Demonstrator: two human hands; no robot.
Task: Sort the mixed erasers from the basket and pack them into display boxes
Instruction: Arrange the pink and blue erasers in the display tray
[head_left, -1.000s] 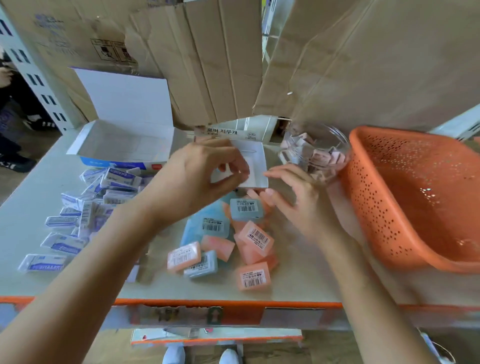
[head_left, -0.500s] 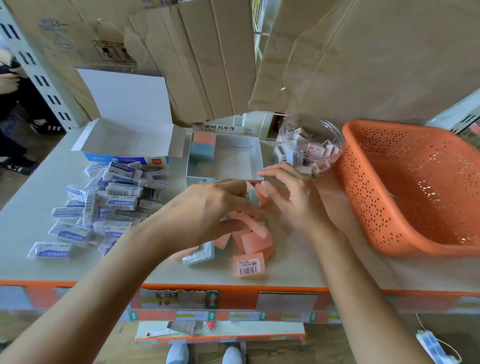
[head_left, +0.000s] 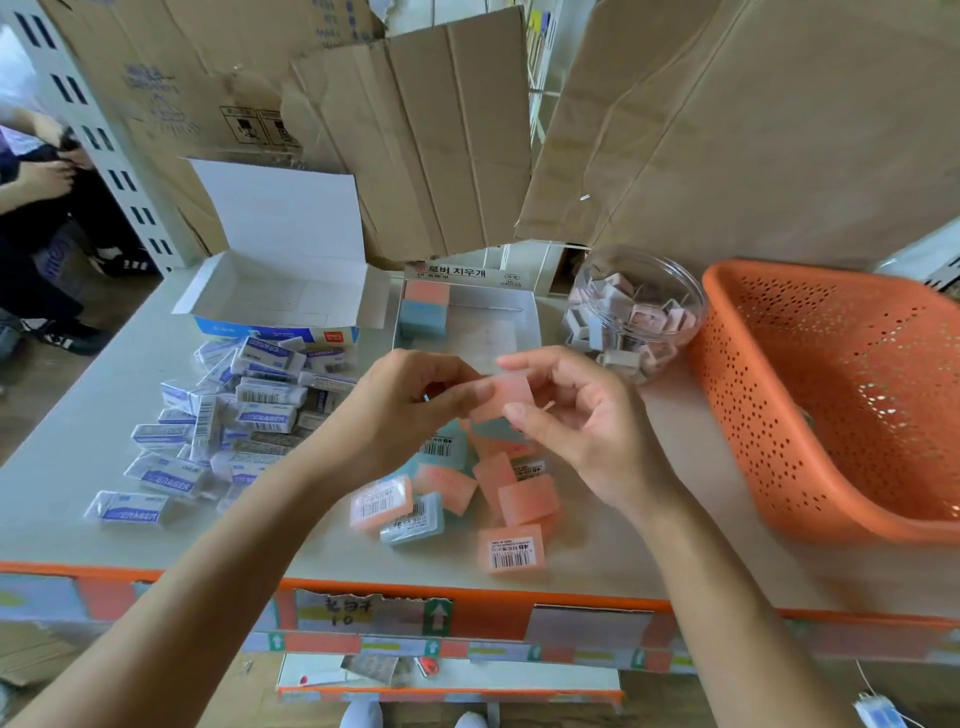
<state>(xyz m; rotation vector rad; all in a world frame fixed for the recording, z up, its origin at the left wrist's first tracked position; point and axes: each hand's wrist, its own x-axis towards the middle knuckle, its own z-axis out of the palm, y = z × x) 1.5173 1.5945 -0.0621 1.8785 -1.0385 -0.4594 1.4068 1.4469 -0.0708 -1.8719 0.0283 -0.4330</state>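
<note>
Left grip (head_left: 400, 410) and right grip (head_left: 587, 431) are both clamped on one pink eraser (head_left: 501, 395), held in the air above the counter (head_left: 78, 467). The left thumb and fingers pinch its 9 o'clock end, and the right forefinger and thumb nip its 3 o'clock end from above and below. Taking that eraser as the dial's centre, the orange basket (head_left: 831, 415) lies at 3 o'clock with no erasers showing inside. A big white box (head_left: 280, 299) with its lid thrown back sits at 11 o'clock. The smaller display box (head_left: 519, 322) sits at 12 o'clock, just beyond the hands, with pink and blue blocks (head_left: 423, 317) standing in its far left corner. A clear jar (head_left: 634, 312) of small erasers is at 1 o'clock. A heap of white sleeved erasers (head_left: 249, 410) spreads at 9 o'clock, and loose pink and blue erasers (head_left: 457, 493) lie at 6 o'clock, below the hands. The held piece looks light: a firm rubber slab with slight give, not fragile. Its clear film wrap probably makes the broad faces slick, so I judge the short ends or narrow long edges the safer hold. That would also leave the faces free to slide in upright against the blocks in the box.
</note>
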